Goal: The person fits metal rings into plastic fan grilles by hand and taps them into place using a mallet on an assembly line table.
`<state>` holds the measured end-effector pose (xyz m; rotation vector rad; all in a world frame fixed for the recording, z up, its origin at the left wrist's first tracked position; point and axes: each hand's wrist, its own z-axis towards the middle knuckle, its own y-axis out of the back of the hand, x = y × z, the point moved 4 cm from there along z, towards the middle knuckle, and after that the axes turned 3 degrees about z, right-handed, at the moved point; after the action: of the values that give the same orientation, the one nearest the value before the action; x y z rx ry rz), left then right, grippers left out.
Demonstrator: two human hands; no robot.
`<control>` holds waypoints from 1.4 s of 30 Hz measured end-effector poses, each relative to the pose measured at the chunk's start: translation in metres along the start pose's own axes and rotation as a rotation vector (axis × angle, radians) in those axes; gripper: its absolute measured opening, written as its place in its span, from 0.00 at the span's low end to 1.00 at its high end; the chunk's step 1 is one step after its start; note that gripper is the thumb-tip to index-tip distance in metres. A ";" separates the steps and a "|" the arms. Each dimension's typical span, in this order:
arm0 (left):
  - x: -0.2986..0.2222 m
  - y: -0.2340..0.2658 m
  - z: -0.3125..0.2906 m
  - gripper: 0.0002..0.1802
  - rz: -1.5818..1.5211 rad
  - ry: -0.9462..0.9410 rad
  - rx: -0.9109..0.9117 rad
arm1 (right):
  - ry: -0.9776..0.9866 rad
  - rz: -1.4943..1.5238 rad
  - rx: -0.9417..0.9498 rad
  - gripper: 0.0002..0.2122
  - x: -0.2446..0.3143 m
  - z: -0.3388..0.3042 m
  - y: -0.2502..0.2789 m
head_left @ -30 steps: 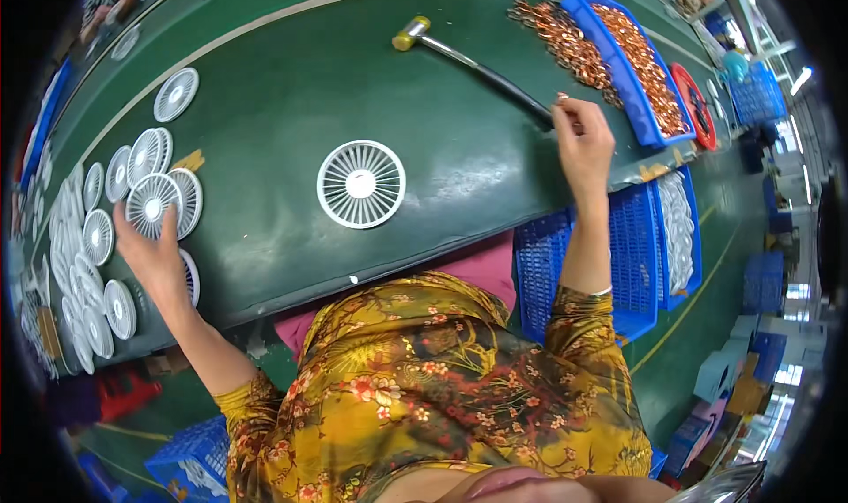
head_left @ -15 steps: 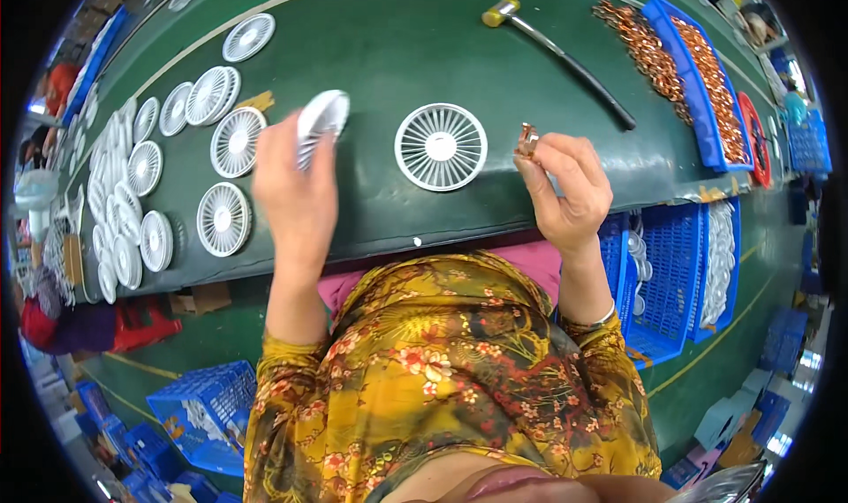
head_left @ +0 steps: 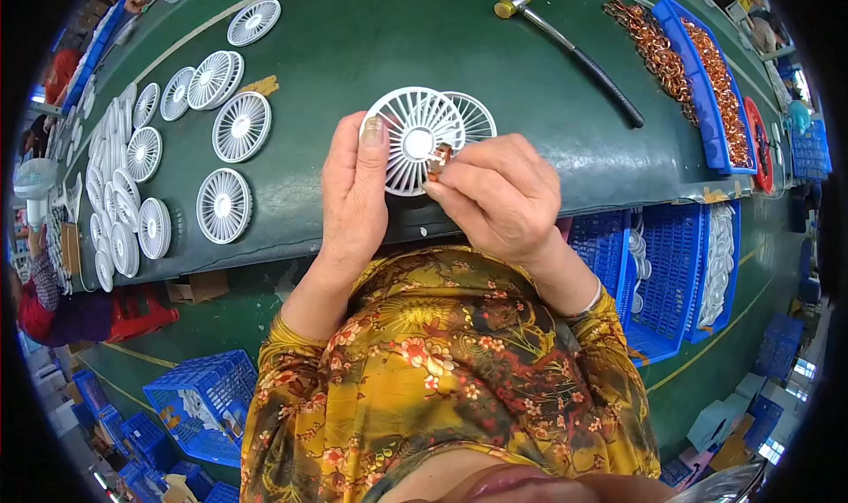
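My left hand (head_left: 355, 181) grips a round white fan grille (head_left: 413, 114) by its left rim, thumb on the face with its radial slats. Pinched in the fingers of my right hand (head_left: 508, 194) is a small shiny copper-coloured metal clip (head_left: 439, 157), held against or just in front of the grille's lower right, near the hub. Whether it touches the slats I cannot tell. Behind the held grille, a second white grille (head_left: 481, 117) lies flat on the green table (head_left: 353, 35), partly covered.
Many white grilles (head_left: 223, 205) lie spread and piled at the left. A hammer (head_left: 574, 52) with a yellow head lies at the back right. Beyond it are a heap of copper clips (head_left: 649, 52) and a blue tray (head_left: 692, 83) of them. Blue crates (head_left: 664, 278) stand below the table edge.
My left hand has brought its grille rightward from the left, over the one on the table. My right hand has moved left with the copper clip to meet it.
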<state>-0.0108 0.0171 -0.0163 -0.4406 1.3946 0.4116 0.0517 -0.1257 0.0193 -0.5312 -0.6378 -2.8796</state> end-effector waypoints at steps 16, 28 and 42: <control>-0.007 -0.007 -0.006 0.18 -0.012 0.006 0.150 | -0.189 -0.259 -0.019 0.11 0.003 -0.004 -0.005; -0.022 -0.015 -0.016 0.22 0.219 -0.122 0.244 | -0.297 0.458 0.221 0.13 -0.044 -0.003 0.036; 0.003 0.029 0.005 0.24 1.121 -0.509 -0.023 | -1.058 -1.159 0.121 0.19 -0.265 -0.055 0.224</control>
<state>-0.0214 0.0446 -0.0204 0.4696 1.0163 1.3394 0.3287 -0.3339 -0.0399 -2.3729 -1.6734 -3.1486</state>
